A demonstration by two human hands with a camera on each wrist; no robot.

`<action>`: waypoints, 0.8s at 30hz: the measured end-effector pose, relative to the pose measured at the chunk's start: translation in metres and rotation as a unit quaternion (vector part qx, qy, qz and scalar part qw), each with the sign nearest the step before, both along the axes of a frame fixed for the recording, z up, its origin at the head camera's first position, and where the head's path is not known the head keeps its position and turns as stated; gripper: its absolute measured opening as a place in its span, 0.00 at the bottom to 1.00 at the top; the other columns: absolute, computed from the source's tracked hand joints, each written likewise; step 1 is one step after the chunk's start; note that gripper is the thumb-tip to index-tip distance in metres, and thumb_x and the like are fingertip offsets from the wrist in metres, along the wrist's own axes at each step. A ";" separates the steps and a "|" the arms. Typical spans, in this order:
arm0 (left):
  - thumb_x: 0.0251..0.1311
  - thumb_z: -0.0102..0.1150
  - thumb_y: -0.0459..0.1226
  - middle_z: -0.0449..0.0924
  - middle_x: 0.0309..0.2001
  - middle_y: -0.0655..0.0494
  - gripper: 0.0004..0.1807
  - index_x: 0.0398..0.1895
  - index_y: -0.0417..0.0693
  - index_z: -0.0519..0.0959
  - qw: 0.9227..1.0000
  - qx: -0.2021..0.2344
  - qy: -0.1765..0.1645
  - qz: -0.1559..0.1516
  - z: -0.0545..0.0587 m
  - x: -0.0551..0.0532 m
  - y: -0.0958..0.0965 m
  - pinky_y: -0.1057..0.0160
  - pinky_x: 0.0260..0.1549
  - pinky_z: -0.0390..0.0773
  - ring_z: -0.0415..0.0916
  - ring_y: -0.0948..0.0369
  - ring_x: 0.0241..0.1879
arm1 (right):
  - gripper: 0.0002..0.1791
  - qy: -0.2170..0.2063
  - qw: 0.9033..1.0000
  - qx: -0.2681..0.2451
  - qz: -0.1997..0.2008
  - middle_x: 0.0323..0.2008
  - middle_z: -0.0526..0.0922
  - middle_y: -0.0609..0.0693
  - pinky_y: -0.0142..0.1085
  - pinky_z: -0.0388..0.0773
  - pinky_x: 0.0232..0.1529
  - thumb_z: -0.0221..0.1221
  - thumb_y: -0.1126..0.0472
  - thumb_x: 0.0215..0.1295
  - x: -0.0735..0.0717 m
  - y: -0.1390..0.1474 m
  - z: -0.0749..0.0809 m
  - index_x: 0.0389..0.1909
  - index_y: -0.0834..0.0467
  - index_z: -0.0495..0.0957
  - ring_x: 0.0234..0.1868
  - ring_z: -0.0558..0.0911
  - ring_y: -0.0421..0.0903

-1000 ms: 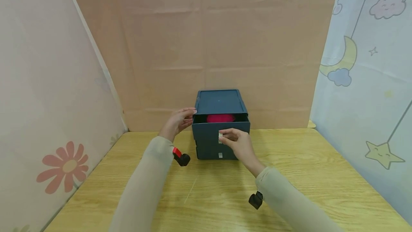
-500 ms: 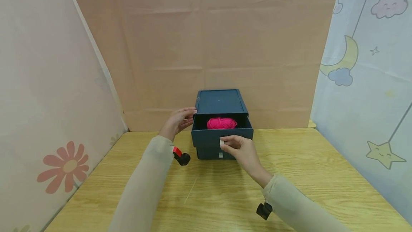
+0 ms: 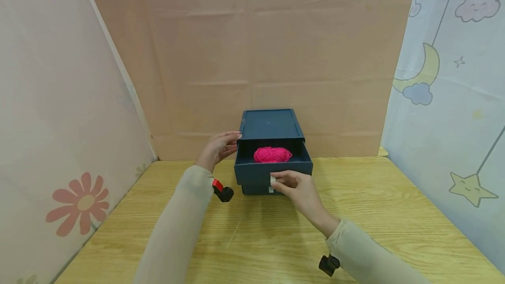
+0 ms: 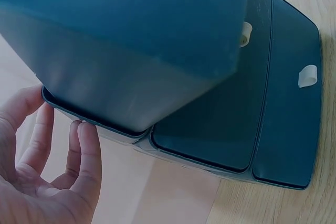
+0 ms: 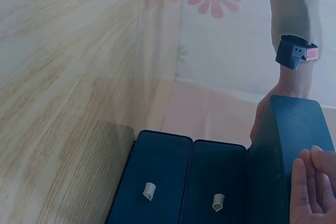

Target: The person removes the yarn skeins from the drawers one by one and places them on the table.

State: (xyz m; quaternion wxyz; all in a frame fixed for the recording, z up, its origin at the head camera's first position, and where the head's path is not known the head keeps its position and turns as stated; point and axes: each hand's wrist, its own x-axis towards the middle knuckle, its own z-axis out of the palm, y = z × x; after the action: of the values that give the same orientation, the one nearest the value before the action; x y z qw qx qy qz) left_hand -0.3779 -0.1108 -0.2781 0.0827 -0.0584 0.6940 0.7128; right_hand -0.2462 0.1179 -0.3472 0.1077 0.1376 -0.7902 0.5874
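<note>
A dark blue drawer cabinet (image 3: 270, 124) stands at the back of the table, its top drawer (image 3: 252, 172) pulled out. Inside that drawer lies a skein of bright pink yarn (image 3: 272, 154). My right hand (image 3: 301, 192) pinches the small white pull tab (image 3: 273, 180) on the drawer's front; in the right wrist view the tab is hidden behind the fingers. My left hand (image 3: 218, 148) touches the cabinet's upper left edge, its fingers (image 4: 88, 153) fairly straight along the side. The two lower drawers (image 4: 210, 124) are closed, each with a white tab (image 4: 308, 76).
The cabinet stands on a wood-grain table (image 3: 236, 249), close to a brown paper backdrop (image 3: 197, 56). Printed cloth walls rise on the left (image 3: 79, 100) and right (image 3: 453, 122). A small camera is worn on each wrist.
My right hand has drawn the top drawer outward, toward me, so the pink yarn shows more fully. The left hand has stayed against the cabinet's side.
</note>
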 end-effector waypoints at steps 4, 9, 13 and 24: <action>0.60 0.65 0.41 0.77 0.40 0.54 0.19 0.55 0.49 0.80 1.000 0.002 -0.001 0.000 0.000 0.001 0.000 0.72 0.35 0.83 0.79 0.63 0.32 | 0.14 -0.004 1.000 -0.001 0.004 0.35 0.88 0.53 0.29 0.83 0.39 0.67 0.64 0.58 0.003 0.001 0.000 0.46 0.55 0.85 0.36 0.86 0.43; 0.61 0.64 0.41 0.78 0.40 0.54 0.20 0.56 0.49 0.79 1.000 0.000 0.004 -0.006 0.000 0.001 -0.001 0.71 0.40 0.82 0.80 0.64 0.32 | 0.14 0.002 1.000 -0.002 0.014 0.36 0.88 0.55 0.30 0.84 0.40 0.67 0.63 0.58 0.007 0.001 0.000 0.46 0.58 0.85 0.36 0.86 0.47; 0.60 0.65 0.42 0.79 0.41 0.54 0.19 0.55 0.50 0.80 1.000 -0.006 0.007 0.000 -0.001 0.000 -0.001 0.68 0.44 0.82 0.80 0.63 0.33 | 0.14 -0.003 1.000 -0.009 0.015 0.36 0.87 0.55 0.34 0.85 0.40 0.67 0.64 0.58 0.009 0.002 0.000 0.46 0.58 0.85 0.35 0.86 0.44; 0.60 0.65 0.41 0.80 0.40 0.54 0.18 0.53 0.50 0.81 1.000 -0.008 0.007 0.007 -0.001 0.000 0.000 0.67 0.45 0.82 0.81 0.63 0.34 | 0.14 -0.004 1.000 -0.019 0.020 0.36 0.87 0.55 0.34 0.85 0.39 0.66 0.65 0.58 0.013 0.002 0.000 0.46 0.58 0.85 0.34 0.86 0.41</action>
State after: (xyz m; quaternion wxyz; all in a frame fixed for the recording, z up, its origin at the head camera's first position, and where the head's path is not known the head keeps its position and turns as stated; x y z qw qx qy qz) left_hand -0.3775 -0.1105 -0.2792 0.0729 -0.0589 0.6999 0.7080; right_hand -0.2336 0.1195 -0.3471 0.0954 0.1491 -0.7765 0.6048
